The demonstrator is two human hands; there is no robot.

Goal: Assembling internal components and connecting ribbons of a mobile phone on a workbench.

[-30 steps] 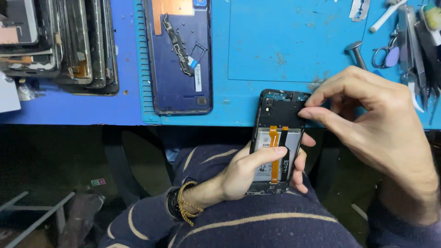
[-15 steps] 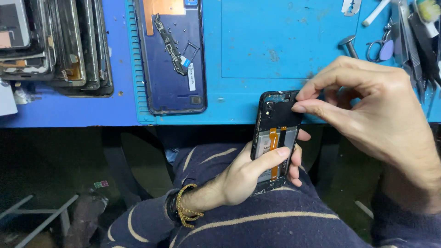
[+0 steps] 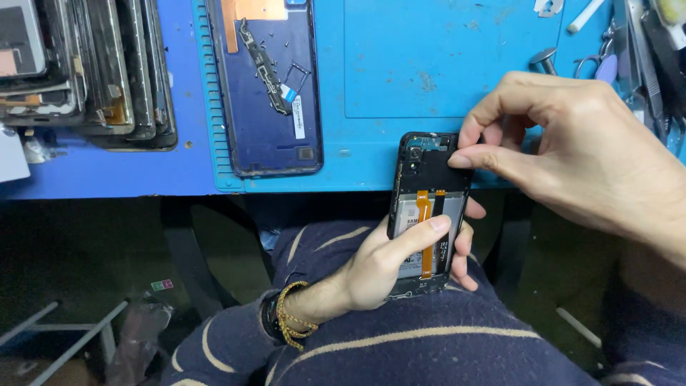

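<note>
Opened phone point(image 3: 427, 214), top end under your fingers.
Your left hand point(image 3: 379, 268) clamps the phone; your right hand point(image 3: 572, 150) pinches its top cover. Judging: lift gently next.

L hand point(image 3: 386, 264) curled w/ thumb laid across, wrist bent up; R hand point(image 3: 572, 150) pinching, thumb + forefinger together.

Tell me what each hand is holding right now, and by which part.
The left hand grips the opened phone around its lower half, thumb across the battery. The right hand pinches the phone's top right corner with its fingers.
</note>
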